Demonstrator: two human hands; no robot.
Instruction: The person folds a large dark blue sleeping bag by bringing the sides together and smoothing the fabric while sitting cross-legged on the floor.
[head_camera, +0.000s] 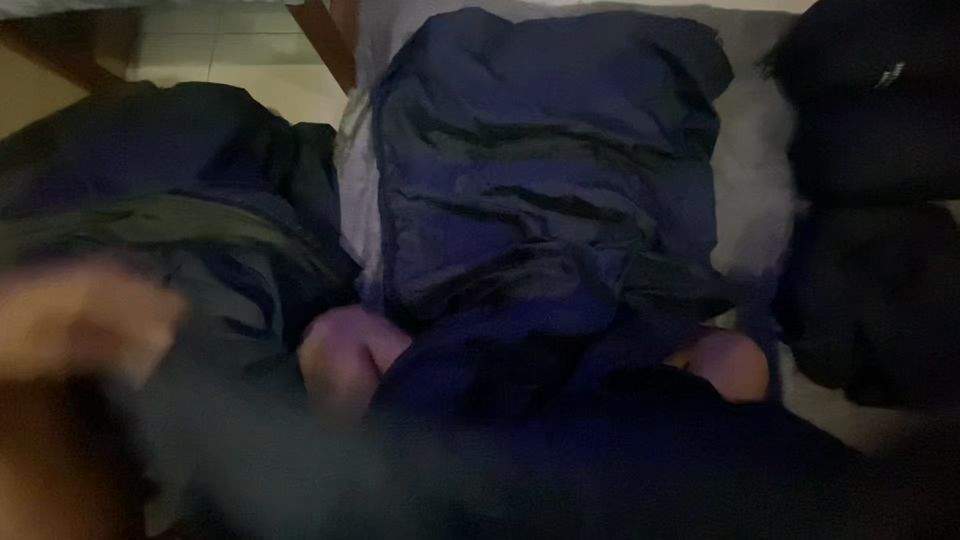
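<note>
- Navy garment (530, 180): a crumpled, shiny piece of fabric, lying mid-frame on a pale surface (750, 170), possibly a bed; blur prevents certainty.
- Left hand (345, 355): seen at the garment's 7 o'clock corner, fingers curled, apparently clamped on the lower hem; the grip itself is partly hidden by cloth.
- Right hand (725, 360): seen at the 5 o'clock corner, mostly buried under dark fabric; whether it is closed on the hem cannot be told.
- Long axis: judged to run 12 to 6 o'clock, the lower end toward the wearer, the upper end pointing away to 12.
- Risk: slippery fabric could be lost from one corner if pull is uneven, which would skew the garment.
- Risk: the dark green garment (200, 240) at 9 o'clock overlaps closely and could be snagged or dragged along.
- Risk: the black bundle (870, 200) at 3 o'clock sits just beside the garment; contact is likely if it is swung that way.
- A blurred hand-like shape (80, 315) is visible at far left; its owner cannot be told.
</note>
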